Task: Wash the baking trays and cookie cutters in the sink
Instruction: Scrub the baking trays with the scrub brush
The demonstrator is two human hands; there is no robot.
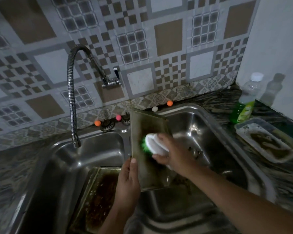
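Note:
A greasy rectangular baking tray [147, 125] stands tilted over the divider of the double steel sink [200, 108]. My left hand [128, 181] grips its left edge, thumb on the front. My right hand [174, 154] holds a white-handled scrub brush with green bristles [152, 146] pressed against the tray's face. A second tray with dark burnt residue [98, 196] lies in the left basin. A third dirty tray [267, 141] sits on the counter at the right. No cookie cutters are visible.
A flexible metal faucet [71, 98] hangs over the left basin, with no water visible. A green dish soap bottle [245, 105] stands on the dark counter at right. Small coloured balls [169, 103] and two sink strainers [107, 125] sit along the back ledge.

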